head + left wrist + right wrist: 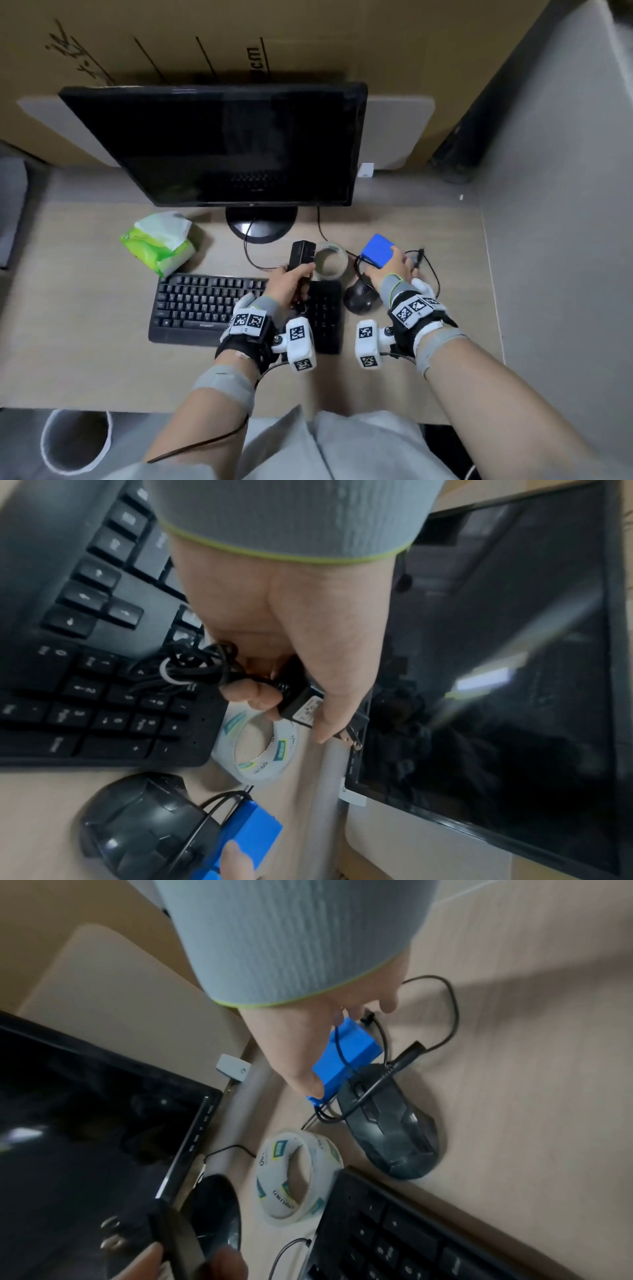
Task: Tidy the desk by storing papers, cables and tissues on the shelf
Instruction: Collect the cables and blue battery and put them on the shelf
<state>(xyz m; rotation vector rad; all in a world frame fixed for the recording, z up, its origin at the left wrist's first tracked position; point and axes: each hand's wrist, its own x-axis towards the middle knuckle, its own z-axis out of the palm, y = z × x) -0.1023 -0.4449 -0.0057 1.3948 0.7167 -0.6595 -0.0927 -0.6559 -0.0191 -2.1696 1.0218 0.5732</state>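
Note:
My left hand (291,279) grips a black power adapter (298,257) above the keyboard's number pad, prongs pointing toward the monitor. Its tied cable bundle (185,666) hangs below the hand. My right hand (402,263) holds a blue box-shaped pack (376,248) by its right end, just above the desk behind the mouse. A black cable (452,1010) with a barrel plug (404,1058) loops from the pack across the desk. A green tissue pack (161,243) with a tissue sticking out lies left of the monitor stand.
A black keyboard (205,305), a black mouse (359,298) and a clear tape roll (330,262) lie on the desk (85,325). The monitor (226,144) stands behind, with a pale raised board (394,133) and cardboard at the back. A bin (77,442) sits lower left.

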